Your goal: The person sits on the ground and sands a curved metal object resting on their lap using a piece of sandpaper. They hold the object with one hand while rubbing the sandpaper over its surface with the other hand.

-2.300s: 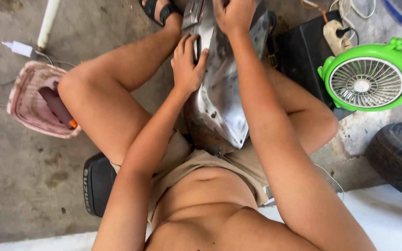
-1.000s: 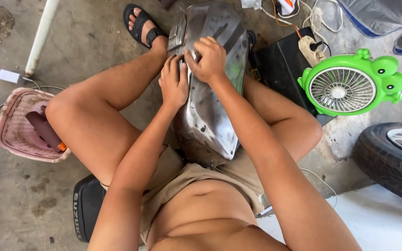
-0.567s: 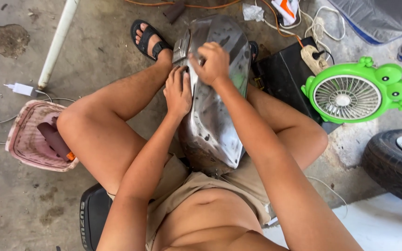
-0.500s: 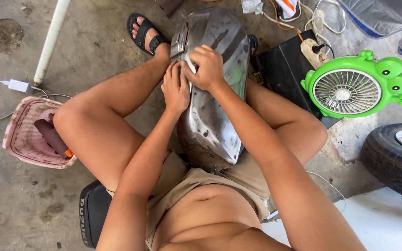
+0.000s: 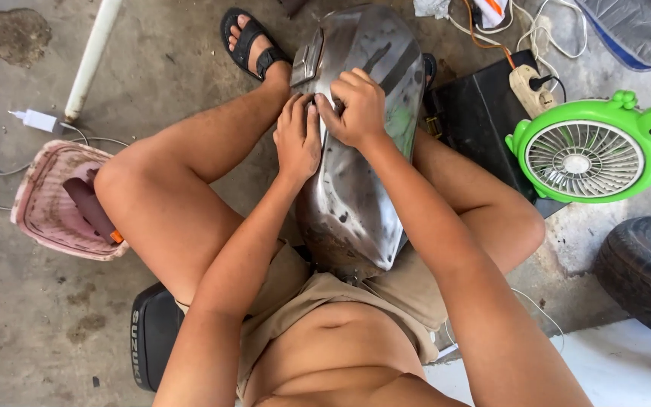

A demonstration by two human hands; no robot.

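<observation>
Head view: both hands, left hand [image 5: 297, 143] flat and right hand [image 5: 356, 107] fisted, perhaps pinching something, press the dented grey metal fuel tank [image 5: 356, 188], which could slide off the lap.

left hand [image 5: 297, 142]: upper centre of the frame, palm down, fingers together.
right hand [image 5: 356, 108]: just beside it, fingers curled, knuckles up.

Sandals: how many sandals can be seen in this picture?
1 for certain. The black sandal is on the foot at the top, left of the metal tank. A dark edge right of the tank may be a second one, mostly hidden.
</observation>
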